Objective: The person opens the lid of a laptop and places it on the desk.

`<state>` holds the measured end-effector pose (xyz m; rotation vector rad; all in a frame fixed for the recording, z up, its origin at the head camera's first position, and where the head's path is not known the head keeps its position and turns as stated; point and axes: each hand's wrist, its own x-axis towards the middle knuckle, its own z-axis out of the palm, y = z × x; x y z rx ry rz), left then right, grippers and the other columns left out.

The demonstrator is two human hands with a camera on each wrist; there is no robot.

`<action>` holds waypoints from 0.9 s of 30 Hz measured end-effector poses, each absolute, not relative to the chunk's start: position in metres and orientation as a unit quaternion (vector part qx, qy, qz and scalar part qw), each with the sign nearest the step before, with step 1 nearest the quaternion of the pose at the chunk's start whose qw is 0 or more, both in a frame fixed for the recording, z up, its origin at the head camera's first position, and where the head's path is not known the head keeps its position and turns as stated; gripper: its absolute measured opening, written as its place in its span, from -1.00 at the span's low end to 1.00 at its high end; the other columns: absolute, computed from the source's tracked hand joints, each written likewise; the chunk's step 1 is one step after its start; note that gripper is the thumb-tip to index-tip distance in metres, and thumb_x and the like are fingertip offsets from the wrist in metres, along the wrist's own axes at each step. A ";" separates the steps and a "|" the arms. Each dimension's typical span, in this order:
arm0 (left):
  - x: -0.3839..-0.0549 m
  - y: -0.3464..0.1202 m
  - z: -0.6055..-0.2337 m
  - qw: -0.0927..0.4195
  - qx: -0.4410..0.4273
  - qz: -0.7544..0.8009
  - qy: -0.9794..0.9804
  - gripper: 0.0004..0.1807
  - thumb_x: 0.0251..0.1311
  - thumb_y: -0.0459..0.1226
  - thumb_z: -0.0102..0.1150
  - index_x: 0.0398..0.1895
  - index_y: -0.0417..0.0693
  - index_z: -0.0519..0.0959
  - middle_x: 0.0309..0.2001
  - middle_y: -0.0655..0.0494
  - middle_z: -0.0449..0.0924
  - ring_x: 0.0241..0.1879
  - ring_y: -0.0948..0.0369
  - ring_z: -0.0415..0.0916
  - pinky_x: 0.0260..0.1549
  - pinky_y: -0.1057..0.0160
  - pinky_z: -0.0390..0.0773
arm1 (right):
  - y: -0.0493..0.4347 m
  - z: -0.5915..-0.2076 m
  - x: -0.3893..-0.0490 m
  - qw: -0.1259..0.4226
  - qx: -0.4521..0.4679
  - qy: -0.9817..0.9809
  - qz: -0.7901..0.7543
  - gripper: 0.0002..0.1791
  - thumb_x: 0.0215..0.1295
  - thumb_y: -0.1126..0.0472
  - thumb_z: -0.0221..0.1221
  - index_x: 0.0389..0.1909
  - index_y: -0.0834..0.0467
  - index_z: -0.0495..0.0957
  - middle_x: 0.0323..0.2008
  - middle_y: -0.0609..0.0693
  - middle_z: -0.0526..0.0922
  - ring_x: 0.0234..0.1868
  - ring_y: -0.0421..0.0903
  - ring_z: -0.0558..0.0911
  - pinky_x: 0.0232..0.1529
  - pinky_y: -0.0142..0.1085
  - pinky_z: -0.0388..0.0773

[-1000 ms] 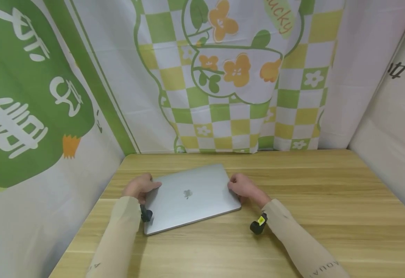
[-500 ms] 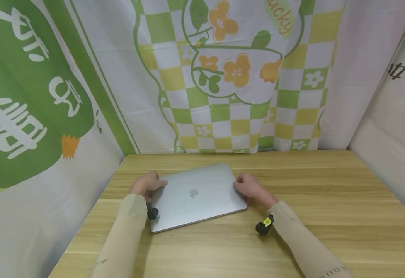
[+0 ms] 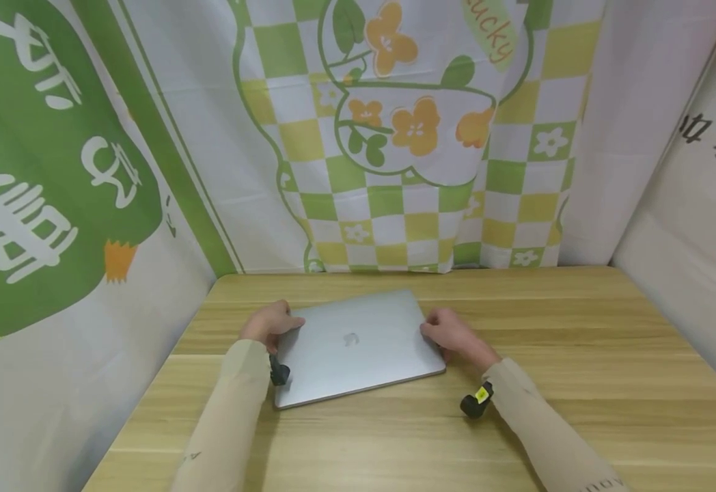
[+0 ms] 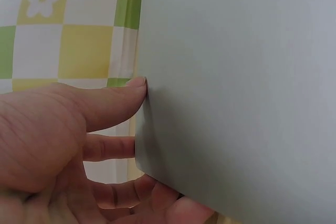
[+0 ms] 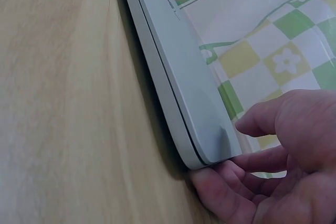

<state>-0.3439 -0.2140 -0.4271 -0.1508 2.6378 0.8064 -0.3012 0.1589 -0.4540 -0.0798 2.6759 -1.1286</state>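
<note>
A closed silver laptop (image 3: 364,355) with an apple logo on its lid lies at a slant over the table, between both hands. At its left end, my left hand (image 3: 272,322) grips the edge; the left wrist view shows the thumb at the rim and the fingers (image 4: 118,194) curled beneath the laptop's corner. My right hand (image 3: 453,333) holds the opposite end, thumb above and fingers (image 5: 223,190) bent under the near corner. In the right wrist view a dark shadow runs below the laptop's long side, and the lid is down against the base. Fingertips under the laptop are partly hidden.
The wood-grain table (image 3: 555,410) extends to both sides and to the front. Behind it hangs a checked, flowered cloth (image 3: 389,205); a green-printed cloth (image 3: 38,164) hangs left and a pale one (image 3: 696,225) right. Small black cameras sit on both wrists.
Both hands have shifted the laptop steadily to the right across the table, its slant almost the same. Their hold on its two ends stays as it was. The head view has turned slightly.
</note>
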 end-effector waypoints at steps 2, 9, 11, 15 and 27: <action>-0.345 -0.212 -0.428 0.191 -0.055 0.288 0.937 -0.40 0.33 -0.03 0.13 0.23 -0.26 0.29 -0.09 -0.28 0.46 -0.38 -0.02 0.53 -0.64 0.16 0.63 | 0.161 -0.455 -0.300 0.119 -0.029 0.915 -0.384 -0.72 0.39 0.18 0.09 -0.09 0.33 0.55 -0.42 0.12 0.59 -0.67 -0.10 0.51 -0.73 -0.33 0.52; -0.349 -0.204 -0.430 0.199 -0.050 0.297 0.933 -0.36 0.34 -0.05 0.12 0.32 -0.24 0.24 0.04 -0.32 0.44 -0.29 -0.05 0.52 -0.61 0.15 0.63 | 0.168 -0.457 -0.297 0.115 -0.028 0.918 -0.378 -0.73 0.41 0.17 0.08 -0.10 0.31 0.54 -0.41 0.12 0.58 -0.62 -0.08 0.53 -0.70 -0.31 0.55; -0.350 -0.201 -0.429 0.198 -0.047 0.296 0.933 -0.36 0.34 -0.05 0.12 0.32 -0.25 0.24 0.04 -0.33 0.44 -0.29 -0.05 0.52 -0.61 0.15 0.62 | 0.170 -0.456 -0.296 0.113 -0.028 0.919 -0.378 -0.75 0.41 0.17 0.07 -0.12 0.30 0.54 -0.42 0.12 0.57 -0.62 -0.07 0.53 -0.70 -0.31 0.54; -0.350 -0.197 -0.428 0.196 -0.042 0.287 0.937 -0.37 0.34 -0.05 0.13 0.30 -0.27 0.26 -0.02 -0.29 0.46 -0.36 -0.03 0.53 -0.65 0.16 0.61 | 0.173 -0.457 -0.293 0.114 -0.027 0.920 -0.375 -0.76 0.40 0.17 0.08 -0.15 0.28 0.53 -0.42 0.11 0.56 -0.60 -0.06 0.53 -0.70 -0.30 0.55; -0.355 -0.185 -0.428 0.189 -0.042 0.272 0.943 -0.46 0.32 -0.03 0.15 0.14 -0.26 0.37 -0.20 -0.17 0.48 -0.48 0.02 0.52 -0.69 0.18 0.60 | 0.185 -0.456 -0.292 0.108 -0.024 0.920 -0.377 -0.74 0.38 0.14 0.10 -0.15 0.29 0.53 -0.38 0.12 0.56 -0.55 -0.06 0.55 -0.68 -0.28 0.59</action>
